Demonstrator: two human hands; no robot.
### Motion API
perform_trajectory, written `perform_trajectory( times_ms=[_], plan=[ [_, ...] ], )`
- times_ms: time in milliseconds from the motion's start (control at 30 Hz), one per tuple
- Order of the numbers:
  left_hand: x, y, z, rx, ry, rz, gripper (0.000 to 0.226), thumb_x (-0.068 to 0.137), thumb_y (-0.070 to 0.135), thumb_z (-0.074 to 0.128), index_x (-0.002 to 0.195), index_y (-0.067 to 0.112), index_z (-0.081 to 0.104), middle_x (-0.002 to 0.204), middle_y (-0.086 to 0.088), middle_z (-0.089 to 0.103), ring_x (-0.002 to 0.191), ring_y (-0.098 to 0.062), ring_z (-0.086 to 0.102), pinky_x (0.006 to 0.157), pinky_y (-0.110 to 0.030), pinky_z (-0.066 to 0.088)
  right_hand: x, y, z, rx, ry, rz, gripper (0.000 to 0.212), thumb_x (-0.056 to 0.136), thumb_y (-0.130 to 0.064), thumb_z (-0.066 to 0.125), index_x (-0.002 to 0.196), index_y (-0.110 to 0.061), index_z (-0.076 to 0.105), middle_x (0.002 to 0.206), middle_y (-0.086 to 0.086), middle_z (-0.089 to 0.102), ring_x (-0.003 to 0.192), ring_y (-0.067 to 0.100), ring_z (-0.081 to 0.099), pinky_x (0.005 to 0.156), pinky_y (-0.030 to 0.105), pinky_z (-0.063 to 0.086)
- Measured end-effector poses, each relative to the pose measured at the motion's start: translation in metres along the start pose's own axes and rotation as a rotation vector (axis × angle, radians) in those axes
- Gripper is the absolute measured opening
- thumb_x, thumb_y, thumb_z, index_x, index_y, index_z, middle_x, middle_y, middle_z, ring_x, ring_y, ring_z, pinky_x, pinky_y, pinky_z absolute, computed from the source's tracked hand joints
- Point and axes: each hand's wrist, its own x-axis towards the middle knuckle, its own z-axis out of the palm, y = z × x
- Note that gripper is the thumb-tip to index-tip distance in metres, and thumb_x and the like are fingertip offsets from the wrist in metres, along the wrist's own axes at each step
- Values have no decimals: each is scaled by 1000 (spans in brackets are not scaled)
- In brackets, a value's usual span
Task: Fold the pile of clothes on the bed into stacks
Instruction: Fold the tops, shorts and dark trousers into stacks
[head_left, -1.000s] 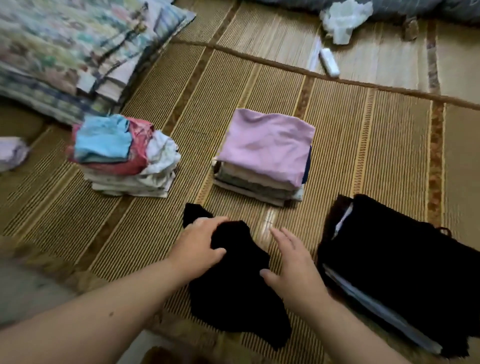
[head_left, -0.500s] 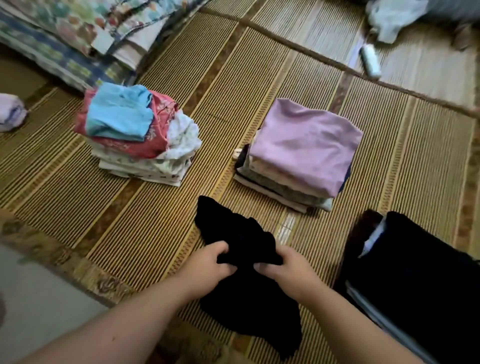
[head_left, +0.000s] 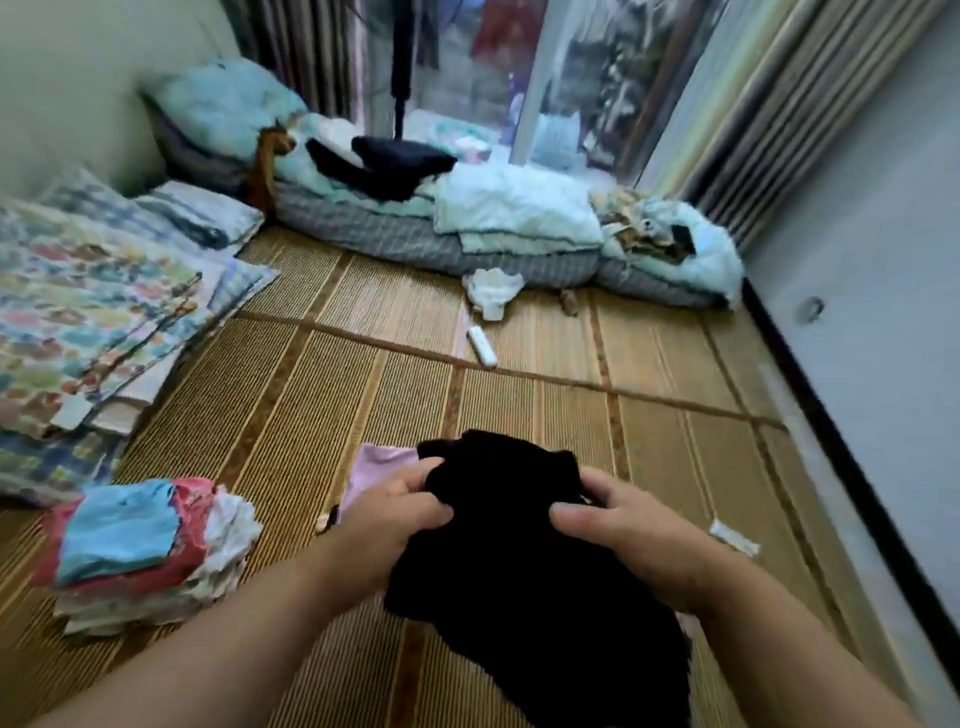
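Now: left hand (head_left: 384, 522), right hand (head_left: 626, 535), each grip clamped on black garment (head_left: 501, 561), above woven mat (head_left: 311, 405).

Black garment (head_left: 519, 545); pink-topped stack (head_left: 382, 467); striped golden mat (head_left: 322, 405).

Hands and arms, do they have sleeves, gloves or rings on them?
No. The left hand and right hand are bare: no gloves, rings or watch show. The left forearm and right forearm are bare too, with no sleeve in view.
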Motion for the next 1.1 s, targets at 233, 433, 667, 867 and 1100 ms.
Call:
perform_trajectory(
  times_ms=[233, 433, 667, 867, 1100],
  plan=[
    [9, 147, 75, 207, -93, 207, 15, 81, -2, 53, 86, 10, 60, 63, -3, 57, 50, -10, 54, 44, -18, 44, -129, -107, -36, -62, 584, -378, 19, 77, -20, 75, 94, -16, 68, 79, 5, 69, 64, 13, 64, 52, 22, 49],
    [19, 211, 114, 386, -157, 253, 23, 93, 6, 53, 107, 22, 64, 75, -1, 69, 62, -13, 65, 50, -23, 51, -194, -164, -56, -211, 1133, -676, 10, 89, -26, 68, 80, -27, 72, 79, -9, 73, 75, 5, 68, 67, 23, 54],
    [33, 242, 138, 518, -16, 305, 4, 94, 18, 59, 96, 16, 62, 76, -3, 60, 59, -8, 57, 48, -20, 45, -249, -194, -71, -251, 1287, -795, 14, 87, -20, 70, 77, -31, 70, 78, -14, 70, 75, 4, 67, 66, 19, 51],
    [25, 256, 149, 770, -290, 302, 23, 75, 46, 68, 65, 25, 66, 66, 6, 54, 63, -6, 49, 60, -22, 35, -272, -200, -71, -411, 1064, -845, 30, 91, -4, 61, 82, -30, 72, 71, -20, 71, 68, -8, 64, 57, 3, 43],
    [37, 253, 236, 627, -483, 484, 47, 71, 18, 69, 113, 36, 59, 106, 8, 67, 99, -10, 64, 90, -27, 52, -275, -216, -58, -875, 800, -663, 49, 90, 6, 55, 78, -39, 70, 72, -30, 67, 76, -12, 62, 65, 0, 41]
  ],
)
